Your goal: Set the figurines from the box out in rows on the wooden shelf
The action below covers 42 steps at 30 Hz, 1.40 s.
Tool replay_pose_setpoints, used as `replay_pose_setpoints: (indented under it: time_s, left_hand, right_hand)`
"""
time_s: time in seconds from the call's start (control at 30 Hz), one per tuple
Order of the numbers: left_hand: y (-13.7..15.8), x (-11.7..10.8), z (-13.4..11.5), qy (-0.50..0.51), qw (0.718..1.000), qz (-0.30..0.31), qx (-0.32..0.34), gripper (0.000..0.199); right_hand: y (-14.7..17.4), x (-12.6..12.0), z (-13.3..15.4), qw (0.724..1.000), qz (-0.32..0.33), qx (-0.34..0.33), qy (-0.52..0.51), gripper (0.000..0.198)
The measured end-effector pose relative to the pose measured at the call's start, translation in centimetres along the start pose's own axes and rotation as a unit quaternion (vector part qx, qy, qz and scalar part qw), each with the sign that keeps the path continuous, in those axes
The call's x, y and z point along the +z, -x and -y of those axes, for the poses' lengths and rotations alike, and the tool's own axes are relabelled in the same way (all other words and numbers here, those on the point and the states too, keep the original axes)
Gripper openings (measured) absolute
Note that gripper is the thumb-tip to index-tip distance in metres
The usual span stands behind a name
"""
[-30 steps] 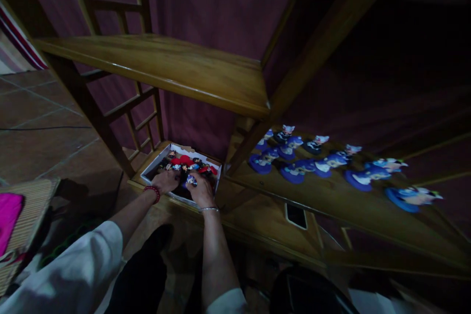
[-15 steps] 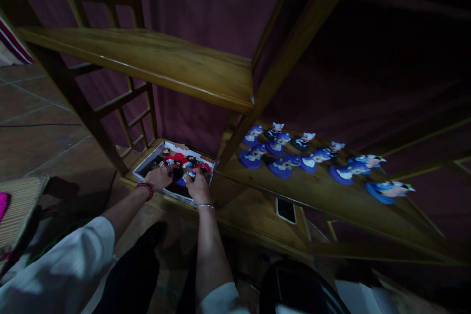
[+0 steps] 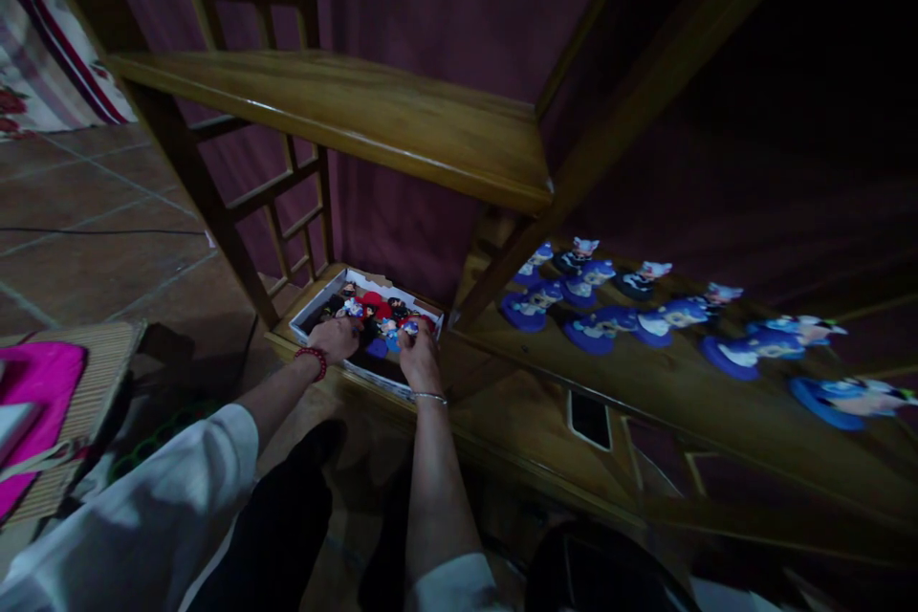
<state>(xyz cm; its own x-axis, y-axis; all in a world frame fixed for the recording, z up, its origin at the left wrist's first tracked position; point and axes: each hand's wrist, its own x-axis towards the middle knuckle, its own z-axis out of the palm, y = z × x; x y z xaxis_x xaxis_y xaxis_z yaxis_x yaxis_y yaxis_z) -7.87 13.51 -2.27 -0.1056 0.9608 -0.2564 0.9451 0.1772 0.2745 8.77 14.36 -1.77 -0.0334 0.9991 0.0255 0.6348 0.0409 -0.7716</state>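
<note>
Both your arms reach down, in pale sleeves, into a shallow, rectangular white cardboard box (image 3: 379, 384) on the low brown wooden ledge (image 3: 513, 421), at its left end. The box contains a crowded mix of small painted figurines with black, red, blue and white parts.

Your left hand (image 3: 336, 338), red beaded bracelet (image 3: 311, 361) at the wrist, is over the box's near left part. Its fingers are bent downward among the figurines; I cannot tell whether they grip one. A small white-and-blue figurine (image 3: 352, 307) shows just beyond them.

Your right hand (image 3: 421, 359), silver-coloured bangle (image 3: 428, 396) at the wrist, is at the box's right part. Thumb and fingers are closed about a small figurine with a white-and-blue top (image 3: 411, 327); its lower part is hidden. Between your hands, inside the box, is a flat violet-blue piece (image 3: 377, 347).

To the right, more figurines stand in rows on a brown wooden shelf (image 3: 688, 392), mostly on round purple bases, some on black. Below that shelf, a dark rectangular panel with a pale edge (image 3: 589, 419) is on the ledge.
</note>
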Motion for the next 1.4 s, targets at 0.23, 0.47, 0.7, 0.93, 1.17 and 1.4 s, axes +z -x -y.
replay_pose_setpoints:
  time_s: [0.23,0.47,0.7,0.93,1.17,1.4]
  left_hand:
    - [-0.3,-0.1,-2.1,-0.033,0.997,0.056,0.05,0.031]
    - [-0.1,0.6,-5.4,-0.083,0.994,0.062,0.045,0.033]
    - [-0.5,0.8,-5.7,-0.1,0.991,0.066,0.055,0.039]
    - [0.1,0.5,-5.9,-0.099,0.989,0.061,0.09,0.035]
    - [0.3,0.5,-5.6,-0.084,0.989,0.067,0.103,0.042]
    - [0.3,0.4,-5.1,-0.036,0.991,0.053,0.118,0.049]
  right_hand:
    - [0.0,-0.1,0.7,1.0,0.001,0.016,0.026,0.034]
    - [0.1,-0.4,1.0,1.0,-0.012,0.013,0.026,0.032]
    - [0.1,-0.7,1.2,0.999,-0.01,0.015,0.038,0.031]
    - [0.4,-0.6,1.3,0.999,-0.018,-0.004,0.026,0.03]
    - [0.4,-0.7,1.6,1.0,-0.021,-0.005,0.02,0.03]
    - [0.3,-0.4,1.6,1.0,-0.001,-0.001,0.021,0.03]
